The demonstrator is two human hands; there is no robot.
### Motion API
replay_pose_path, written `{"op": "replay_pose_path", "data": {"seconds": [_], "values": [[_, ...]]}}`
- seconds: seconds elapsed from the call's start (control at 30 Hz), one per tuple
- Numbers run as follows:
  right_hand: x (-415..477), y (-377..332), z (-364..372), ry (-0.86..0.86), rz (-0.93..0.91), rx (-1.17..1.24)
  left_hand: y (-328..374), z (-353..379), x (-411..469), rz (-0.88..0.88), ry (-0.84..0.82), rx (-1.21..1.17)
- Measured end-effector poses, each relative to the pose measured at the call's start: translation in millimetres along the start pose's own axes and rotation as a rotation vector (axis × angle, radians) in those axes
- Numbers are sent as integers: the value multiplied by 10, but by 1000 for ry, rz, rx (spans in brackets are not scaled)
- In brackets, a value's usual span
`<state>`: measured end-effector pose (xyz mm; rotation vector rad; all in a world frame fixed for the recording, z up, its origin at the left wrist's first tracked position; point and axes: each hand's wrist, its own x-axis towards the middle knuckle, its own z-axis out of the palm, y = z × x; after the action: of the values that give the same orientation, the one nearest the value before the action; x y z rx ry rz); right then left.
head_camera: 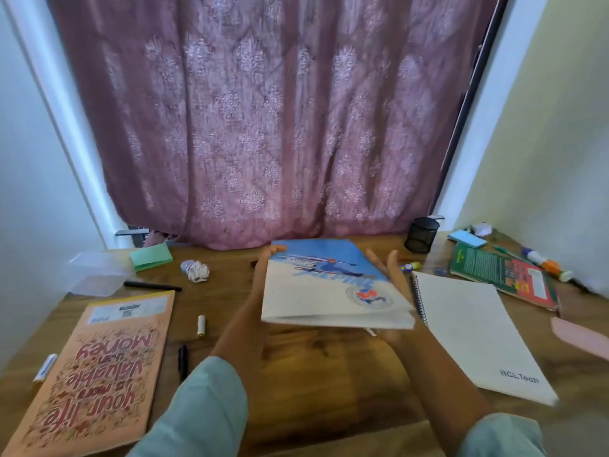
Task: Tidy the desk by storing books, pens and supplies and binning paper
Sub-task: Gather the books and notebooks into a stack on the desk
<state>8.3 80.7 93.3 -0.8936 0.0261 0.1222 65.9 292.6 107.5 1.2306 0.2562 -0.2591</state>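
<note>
Where the worktop (296,374) comes nearest, a peach book (92,374) lies left, reading upside down "your life is more valuable than Money". A spiral notebook (478,334) marked "HCLTech" lies right. Between them, above bare wood, a ski-cover book (329,291) is held off the surface, its title blurred. The left hand (260,282) pinches its left edge, thumb on top. The right hand (393,282) props the right edge, fingers (392,262) straight. Farther back sit a paper ball (195,270) and a mesh cup (421,234), near the curtain (263,127).
</note>
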Motion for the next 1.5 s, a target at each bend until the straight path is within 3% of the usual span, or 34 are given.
{"op": "replay_pose_path", "data": {"seconds": [0.1,0.17,0.2,0.3,0.4,0.73,0.9,1.03,1.33,1.5], "values": [[-47,-221,-149,-77,178,-23,-27,207,-12,68,-45,-12],[-47,-362,-244,-85,127,-124,-132,341,15,176,177,101],[-48,-438,-292,-59,76,-204,-193,417,10,192,176,61],[-59,-645,-626,117,-4,-360,-382,766,-110,69,-60,-158],[-95,-867,-1085,203,-36,-417,-637,1196,-199,-78,-198,-118],[-388,-1149,-2430,421,23,-417,-1731,2211,106,13,-289,470],[-441,-1027,-2823,615,146,-812,-2189,2296,68,123,-380,806],[-367,-849,-3024,712,121,-1081,-2322,2325,54,243,-338,1251],[-134,-784,-3085,895,56,-1193,-2265,2206,66,279,-496,1489],[-41,-789,-3054,953,83,-1182,-2308,2121,135,232,-466,1370]]}}
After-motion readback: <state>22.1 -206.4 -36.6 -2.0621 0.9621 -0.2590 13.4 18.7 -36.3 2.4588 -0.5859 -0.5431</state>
